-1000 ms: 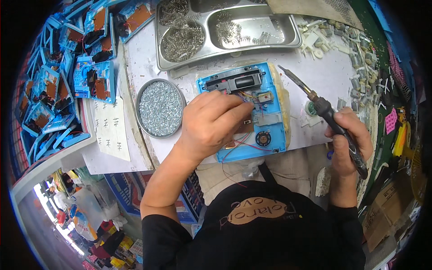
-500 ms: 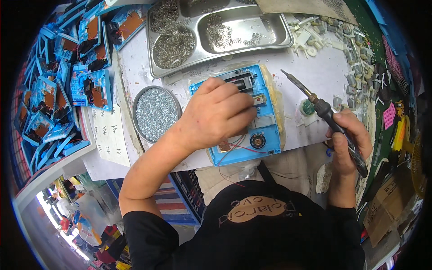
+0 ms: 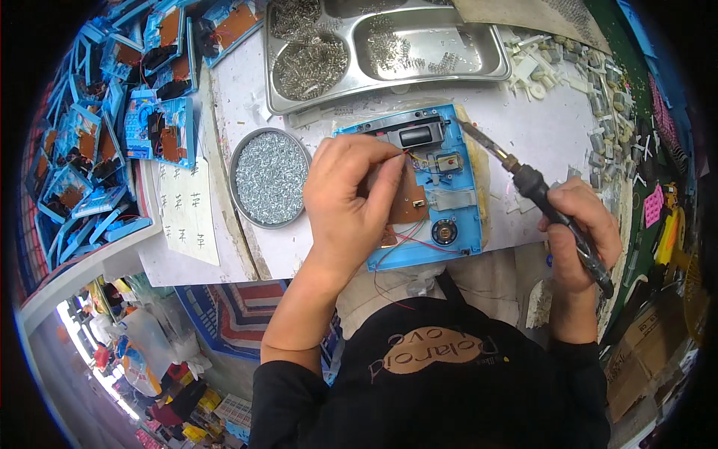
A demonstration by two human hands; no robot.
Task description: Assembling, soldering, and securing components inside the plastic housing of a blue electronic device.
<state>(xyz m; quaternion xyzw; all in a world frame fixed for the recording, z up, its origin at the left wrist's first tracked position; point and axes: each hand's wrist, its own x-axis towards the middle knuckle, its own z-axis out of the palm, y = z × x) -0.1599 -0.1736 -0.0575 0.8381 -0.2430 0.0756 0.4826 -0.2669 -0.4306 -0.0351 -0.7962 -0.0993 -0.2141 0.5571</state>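
Note:
A blue plastic casing (image 3: 381,258) lies open in front of me, fitted with a brown circuit board (image 3: 410,196), a small motor (image 3: 449,162), a round black speaker (image 3: 444,232) and a black part (image 3: 416,136) near its far edge. Over its left side, my left hand (image 3: 348,198) is closed, thumb and forefinger pinching what looks like a thin wire beside the board. Its palm hides part of the casing. On the right, my right hand (image 3: 583,228) grips a soldering iron (image 3: 542,191) by its black handle. The iron's tip points at the casing's far right corner.
Left of the casing stands a round dish of small metal screws (image 3: 269,179). Behind is a steel compartment tray (image 3: 381,88) with springs. White plastic parts and small motors (image 3: 591,112) lie at the right. Blue casings (image 3: 157,123) are piled at far left beside a handwritten sheet (image 3: 187,217).
My left hand has turned and drawn back leftward, uncovering the circuit board and motor. The iron's tip now sits nearer the casing as the view has shifted.

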